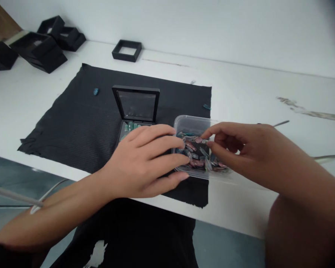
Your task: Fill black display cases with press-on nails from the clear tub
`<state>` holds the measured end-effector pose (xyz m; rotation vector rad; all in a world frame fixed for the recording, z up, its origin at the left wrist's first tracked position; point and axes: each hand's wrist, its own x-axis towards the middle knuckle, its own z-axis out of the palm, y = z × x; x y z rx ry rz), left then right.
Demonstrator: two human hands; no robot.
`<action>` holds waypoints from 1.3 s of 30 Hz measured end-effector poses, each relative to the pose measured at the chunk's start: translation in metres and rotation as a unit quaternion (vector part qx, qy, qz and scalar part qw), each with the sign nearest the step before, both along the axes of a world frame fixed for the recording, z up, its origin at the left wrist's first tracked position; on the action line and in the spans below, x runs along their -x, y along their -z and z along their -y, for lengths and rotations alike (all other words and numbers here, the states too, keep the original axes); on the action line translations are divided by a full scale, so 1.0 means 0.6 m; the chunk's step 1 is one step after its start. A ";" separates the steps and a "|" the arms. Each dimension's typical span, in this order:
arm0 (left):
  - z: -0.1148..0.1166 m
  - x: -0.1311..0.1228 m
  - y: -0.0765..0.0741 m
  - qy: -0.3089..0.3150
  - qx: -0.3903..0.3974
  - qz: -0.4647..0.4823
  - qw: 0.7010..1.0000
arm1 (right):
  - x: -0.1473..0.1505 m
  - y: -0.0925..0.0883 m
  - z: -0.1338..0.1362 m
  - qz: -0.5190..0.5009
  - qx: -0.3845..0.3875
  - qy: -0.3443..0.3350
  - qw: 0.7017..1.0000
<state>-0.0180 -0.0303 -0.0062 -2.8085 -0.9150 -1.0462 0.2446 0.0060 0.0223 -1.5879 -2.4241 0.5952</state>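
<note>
A clear plastic tub (194, 121) holds many loose crystal-like shards, pink, clear and blue-green. My left hand (145, 163) reaches over the tub's left side with its fingers stretched and slightly apart; it holds nothing that I can see. Over the tub's right side, my right hand (240, 143) pinches a small pinkish shard (198, 140) between thumb and index finger. Behind my left hand stands a small black display case (136, 104), its clear-windowed lid raised. Green pieces (131, 125) sit in a row in its base, which my left hand mostly covers.
A black cloth (72, 111) lies under the case and tub on the white table (248, 96). One blue stone (96, 91) rests on it. Black frames (41, 50) are stacked at the back left, and a single black frame (127, 50) lies near the wall.
</note>
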 end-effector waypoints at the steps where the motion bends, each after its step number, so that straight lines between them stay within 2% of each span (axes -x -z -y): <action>1: -0.003 -0.009 0.002 0.010 -0.001 -0.007 1.000 | -0.001 -0.002 0.000 0.000 -0.007 0.003 1.000; 4: -0.009 -0.020 0.012 0.035 0.022 -0.041 0.998 | -0.006 -0.007 0.002 0.011 -0.037 0.024 0.999; 8: -0.009 -0.016 0.017 0.028 0.049 -0.066 0.996 | -0.012 -0.009 0.006 0.021 -0.058 0.045 0.997; 18: -0.005 -0.016 0.015 0.019 0.017 -0.043 0.999 | -0.020 0.003 0.008 0.063 0.023 0.004 0.998; 26: -0.005 -0.021 0.015 0.022 0.007 -0.038 0.999 | -0.017 0.014 0.009 0.073 0.020 -0.014 0.997; 39: -0.005 -0.019 0.020 0.021 0.002 -0.043 0.999 | -0.003 0.001 0.007 0.114 0.042 -0.030 0.992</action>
